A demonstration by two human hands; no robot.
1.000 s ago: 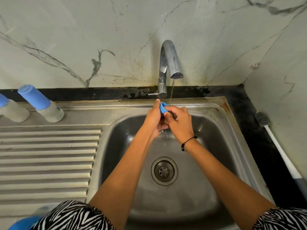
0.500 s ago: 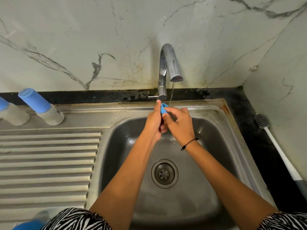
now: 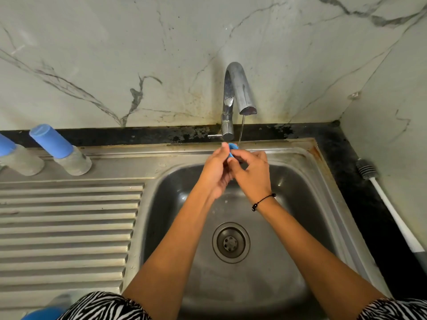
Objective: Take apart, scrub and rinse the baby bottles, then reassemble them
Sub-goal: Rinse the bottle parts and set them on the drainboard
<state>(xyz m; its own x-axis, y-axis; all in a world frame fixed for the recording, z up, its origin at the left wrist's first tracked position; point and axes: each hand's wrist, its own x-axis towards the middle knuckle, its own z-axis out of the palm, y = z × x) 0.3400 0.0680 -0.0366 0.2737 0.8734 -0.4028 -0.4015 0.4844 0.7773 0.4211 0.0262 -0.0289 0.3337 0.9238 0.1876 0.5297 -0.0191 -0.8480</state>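
The person is holding a small blue bottle part (image 3: 232, 149) over the back of the sink (image 3: 298, 181), just beside the thin stream of water (image 3: 241, 131) falling from the tap (image 3: 238, 88). The left hand (image 3: 216, 172) is cupping the part from the left with its fingers curled against it; the right hand (image 3: 253, 174) is pinching it from the right, fingers bent round its edge. Most of the part is hidden between the hands, so its exact kind (ring or cap) cannot be told. Judgement on risk: the piece is small and wet and is being worked between two sets of fingertips, so it could be slipping free and dropping into the basin toward the drain (image 3: 231, 242); the stream is also appearing to run past the part's right edge rather than onto it, so the rinse could be incomplete unless the part is moved under it. Count: one blue part in hand; two capped bottles (image 3: 61, 151) standing on the ledge above the ribbed drainboard (image 3: 64, 227), the left one cut by the frame edge; one bottle brush (image 3: 390, 209) lying on the dark counter at right, well apart from the hands; one tap; one drain. A blurred blue object (image 3: 44, 315) is showing at the bottom left, unidentified.
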